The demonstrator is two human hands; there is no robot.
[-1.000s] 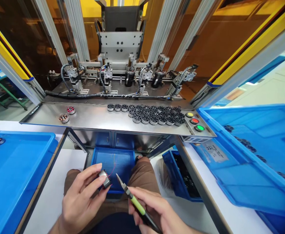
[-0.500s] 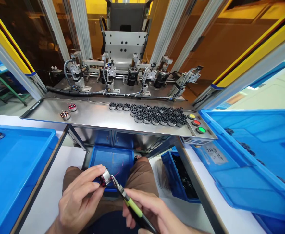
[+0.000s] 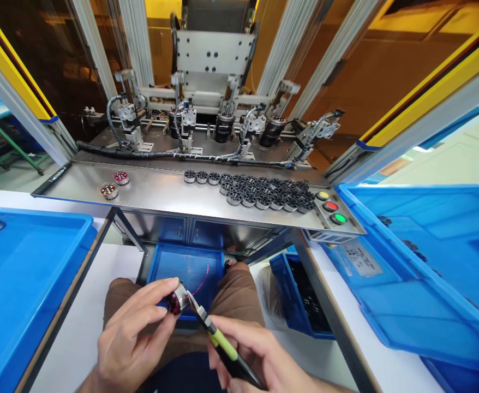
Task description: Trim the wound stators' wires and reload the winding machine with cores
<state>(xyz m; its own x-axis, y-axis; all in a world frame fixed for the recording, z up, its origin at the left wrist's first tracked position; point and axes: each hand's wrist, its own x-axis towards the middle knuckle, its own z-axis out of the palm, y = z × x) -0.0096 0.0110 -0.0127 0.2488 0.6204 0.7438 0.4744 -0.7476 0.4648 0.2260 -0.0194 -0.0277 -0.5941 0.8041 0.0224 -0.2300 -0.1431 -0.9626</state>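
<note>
Between the thumb and fingers of my left hand (image 3: 135,333) is a small round motor stator (image 3: 178,299), silver on its rim with dark red windings. A thin pink-red wire (image 3: 202,281) sticks out from it in a curve to the upper right. My right hand (image 3: 259,355) grips a pair of cutting pliers (image 3: 223,341) with black and green handles. The tips of the pliers meet the stator's right edge, close to the wire's base; whether the jaws are closed on the wire I cannot tell. Both hands are above my lap.
Several dark stators (image 3: 264,191) stand in rows on the metal ledge (image 3: 161,191), with two copper-wound ones (image 3: 109,190) at left. Buttons (image 3: 330,206) sit at the ledge's right end. Blue trays (image 3: 35,262) flank me, and a blue bin (image 3: 186,262) lies below.
The stator has turned slightly in my left hand, showing more red winding. The pink-red wire now shows longer and curves higher. The pliers' tips stay at the stator's edge.
</note>
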